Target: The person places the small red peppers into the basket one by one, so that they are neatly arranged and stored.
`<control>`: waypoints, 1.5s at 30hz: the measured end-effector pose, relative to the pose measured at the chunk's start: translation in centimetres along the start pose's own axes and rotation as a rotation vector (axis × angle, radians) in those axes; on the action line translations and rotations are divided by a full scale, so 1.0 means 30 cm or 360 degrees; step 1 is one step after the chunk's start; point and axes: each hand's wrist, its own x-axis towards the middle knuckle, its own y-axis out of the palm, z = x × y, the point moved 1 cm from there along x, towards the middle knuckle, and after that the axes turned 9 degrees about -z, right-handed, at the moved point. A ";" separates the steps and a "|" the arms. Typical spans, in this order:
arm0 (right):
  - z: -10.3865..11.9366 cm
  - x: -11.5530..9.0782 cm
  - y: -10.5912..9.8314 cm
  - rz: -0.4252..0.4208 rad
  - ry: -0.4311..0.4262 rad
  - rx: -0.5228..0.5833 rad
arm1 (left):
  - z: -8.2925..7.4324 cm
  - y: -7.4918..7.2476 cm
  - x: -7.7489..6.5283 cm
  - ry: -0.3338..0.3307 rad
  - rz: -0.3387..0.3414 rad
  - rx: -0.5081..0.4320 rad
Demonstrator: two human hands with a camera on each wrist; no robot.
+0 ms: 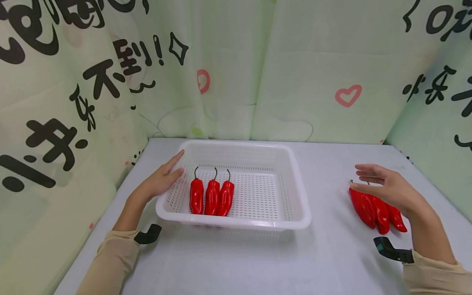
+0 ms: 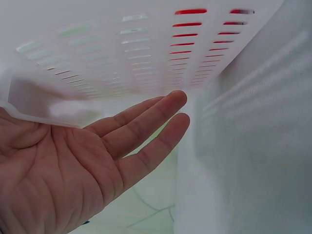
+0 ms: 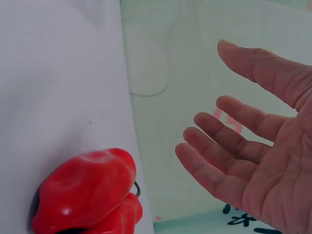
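Note:
In the head view my left hand (image 1: 162, 180) rests at the left rim of a white plastic basket (image 1: 236, 222), thumb over the rim. Its fingers (image 2: 146, 119) reach out nearly straight beside the slotted outer wall in the left wrist view. Inside the basket's left part, three glossy red chili peppers (image 1: 212, 198) lie side by side, stems toward the back. My right hand (image 1: 396, 190) hovers over a bunch of several red chili peppers (image 1: 381, 215) on the table's right side. In the right wrist view its fingers are spread and loosely bent, holding nothing, above the peppers (image 3: 87, 190).
A white table (image 1: 236, 262) carries the basket and the pepper bunch. Pale green curtains (image 1: 295, 82) with dark lettering and pink hearts enclose it at the back and both sides. The basket's base and side walls are perforated.

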 end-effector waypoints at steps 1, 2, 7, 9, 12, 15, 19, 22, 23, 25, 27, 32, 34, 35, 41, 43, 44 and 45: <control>-0.008 0.001 -0.002 0.0008 0.0006 -0.0003 | 0.000 0.001 0.000 -0.0001 -0.0001 0.0000; -0.016 0.002 -0.004 0.0018 0.0009 -0.0008 | 0.000 0.001 0.001 0.0000 -0.0001 0.0000; -0.049 0.010 -0.011 0.0070 0.0028 -0.0044 | -0.001 0.002 0.000 -0.0004 -0.0003 0.0002; -0.062 0.013 -0.012 0.0085 0.0043 -0.0065 | -0.003 0.001 -0.001 -0.0008 -0.0003 0.0004; -0.083 0.015 -0.012 0.0101 0.0062 -0.0092 | -0.004 0.000 -0.002 -0.0006 -0.0002 0.0003; -0.102 0.016 -0.010 0.0117 0.0088 -0.0106 | -0.007 0.000 -0.003 -0.0004 0.0002 -0.0006; -0.125 0.019 -0.008 0.0139 0.0124 -0.0116 | -0.007 0.002 -0.002 -0.0005 0.0000 -0.0014; -0.138 0.019 -0.007 0.0144 0.0139 -0.0130 | -0.006 0.003 -0.002 -0.0006 -0.0004 -0.0008; -0.141 0.019 -0.007 0.0143 0.0142 -0.0134 | -0.006 0.003 -0.003 -0.0007 -0.0005 -0.0006; -0.145 0.019 -0.007 0.0140 0.0142 -0.0142 | -0.006 0.003 -0.004 0.0000 -0.0004 -0.0007; -0.148 0.018 -0.008 0.0135 0.0138 -0.0145 | -0.007 0.002 -0.005 0.0005 -0.0001 -0.0010; -0.145 0.023 -0.002 0.0132 0.0122 -0.0155 | -0.009 -0.002 -0.003 0.0008 -0.0003 -0.0010; -0.140 0.026 0.007 0.0135 0.0129 -0.0151 | -0.008 -0.003 -0.002 0.0005 -0.0003 -0.0010; -0.139 0.028 0.012 0.0138 0.0131 -0.0153 | -0.008 -0.003 -0.002 0.0005 -0.0003 -0.0011; -0.128 0.037 0.038 0.0138 0.0145 -0.0216 | -0.008 -0.001 -0.003 0.0008 -0.0002 -0.0020; -0.124 0.039 0.044 0.0143 0.0147 -0.0231 | -0.008 -0.001 -0.003 0.0004 -0.0002 -0.0021; -0.122 0.040 0.047 0.0151 0.0150 -0.0230 | -0.009 -0.001 -0.003 0.0001 -0.0002 -0.0024; -0.119 0.041 0.050 0.0162 0.0150 -0.0229 | -0.008 -0.001 -0.002 -0.0002 -0.0001 -0.0025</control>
